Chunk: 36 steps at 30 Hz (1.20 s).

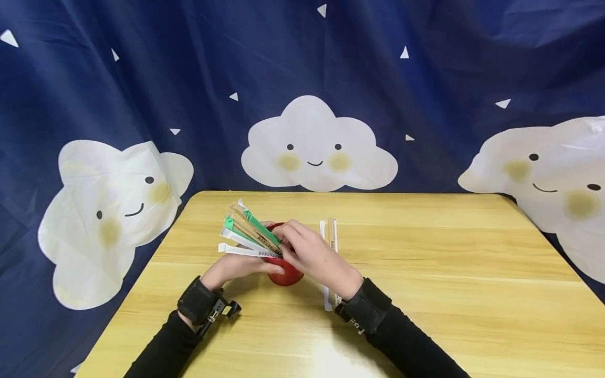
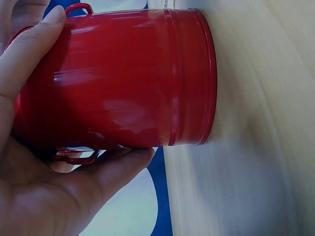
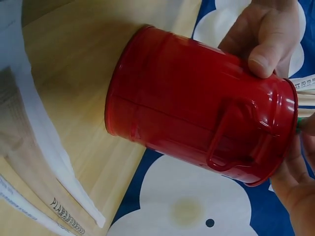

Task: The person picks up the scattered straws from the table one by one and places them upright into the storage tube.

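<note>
A red metal bucket [image 1: 285, 275] with small side handles stands on the table, tilted in the wrist views only through the camera angle. My left hand [image 1: 238, 266] grips its side near the rim, thumb on one side and fingers on the other. A fanned bundle of slim paper-wrapped straws [image 1: 255, 234], white, brown and green, leans out of the mouth to the left. At the rim, my right hand [image 1: 317, 255] pinches the bundle's lower part; its fingertips are partly hidden. Several more wrapped straws [image 3: 66, 216] lie beside the bucket, beneath the right forearm.
The light wood table [image 1: 449, 262] stretches away on both sides. Behind its far edge hangs a dark blue curtain [image 1: 208, 68] printed with smiling clouds. Each wrist wears a black strap with a small camera mount.
</note>
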{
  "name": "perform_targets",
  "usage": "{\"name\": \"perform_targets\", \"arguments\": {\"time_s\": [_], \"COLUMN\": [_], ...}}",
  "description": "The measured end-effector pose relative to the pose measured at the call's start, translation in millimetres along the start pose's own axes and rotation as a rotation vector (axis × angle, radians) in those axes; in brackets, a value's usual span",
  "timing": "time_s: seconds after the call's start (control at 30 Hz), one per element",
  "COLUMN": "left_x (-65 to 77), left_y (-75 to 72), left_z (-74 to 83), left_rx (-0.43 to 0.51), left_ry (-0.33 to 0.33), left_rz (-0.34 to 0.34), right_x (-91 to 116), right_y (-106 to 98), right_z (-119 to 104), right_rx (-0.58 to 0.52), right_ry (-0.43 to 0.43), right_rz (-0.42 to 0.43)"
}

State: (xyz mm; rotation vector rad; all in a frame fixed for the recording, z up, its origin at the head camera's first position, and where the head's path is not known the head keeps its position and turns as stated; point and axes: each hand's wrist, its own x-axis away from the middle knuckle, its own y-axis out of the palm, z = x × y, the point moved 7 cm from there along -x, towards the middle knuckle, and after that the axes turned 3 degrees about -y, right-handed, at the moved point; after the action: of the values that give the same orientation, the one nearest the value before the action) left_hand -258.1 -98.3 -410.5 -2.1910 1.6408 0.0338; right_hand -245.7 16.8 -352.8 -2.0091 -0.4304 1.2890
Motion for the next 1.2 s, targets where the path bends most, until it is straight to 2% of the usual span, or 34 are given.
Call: {"name": "perform_targets", "arguments": {"time_s": [0.03,0.1,0.23,0.27,0.33,0.4,0.43,0.53,0.6,0.67,0.7,0.73,0.77,0.83,1.03,1.2], "left_x": [-0.7,-1.3,1.5,2.1,1.0,-1.5,-2.0,-3.6,-3.7,-3.0,-2.3,-1.5,-0.7,0.6,2.1,1.1], "left_y": [0.5,-0.2,1.4,0.5,0.7,-0.1,-0.1,2.4,6.8,14.1,17.8,21.5,24.3,28.4,28.9,29.5], "left_z": [-2.8,-4.0,3.0,6.0,3.9,0.4,0.0,-5.3,-9.7,-14.5,-15.5,-15.8,-15.4,-14.4,-17.1,-17.8], "left_rx": [0.123,0.176,-0.121,-0.226,-0.114,0.059,0.114,0.466,0.844,1.352,1.545,1.698,1.797,1.925,1.878,1.908], "left_ry": [-0.040,-0.059,0.026,0.068,0.044,0.007,0.007,-0.065,-0.154,-0.283,-0.336,-0.382,-0.412,-0.462,-0.511,-0.522], "left_rz": [-0.010,0.001,0.000,0.016,-0.015,-0.044,-0.059,-0.101,-0.118,-0.110,-0.101,-0.098,-0.099,-0.104,-0.078,-0.087], "right_x": [0.2,0.1,-0.6,-0.7,-0.8,-0.5,-0.2,1.2,2.7,4.9,6.4,8.2,10.3,14.8,26.9,41.9], "right_y": [0.6,1.9,2.2,2.2,1.9,1.6,1.2,-2.5,-7.3,-14.2,-18.0,-21.7,-25.2,-31.6,-43.8,-44.9], "right_z": [0.4,1.1,1.2,1.3,1.9,3.0,3.6,6.1,9.1,13.8,16.8,20.6,24.5,32.6,51.6,68.5], "right_rx": [0.002,0.004,0.005,0.004,-0.001,-0.008,-0.010,-0.009,-0.011,-0.021,-0.030,-0.033,-0.036,-0.036,0.005,0.042], "right_ry": [0.005,0.013,0.019,0.021,0.027,0.035,0.038,0.045,0.053,0.074,0.087,0.107,0.127,0.164,0.230,0.336], "right_rz": [-0.005,-0.018,-0.044,-0.048,-0.053,-0.052,-0.051,-0.033,-0.012,0.016,0.030,0.043,0.053,0.067,0.046,-0.020]}}
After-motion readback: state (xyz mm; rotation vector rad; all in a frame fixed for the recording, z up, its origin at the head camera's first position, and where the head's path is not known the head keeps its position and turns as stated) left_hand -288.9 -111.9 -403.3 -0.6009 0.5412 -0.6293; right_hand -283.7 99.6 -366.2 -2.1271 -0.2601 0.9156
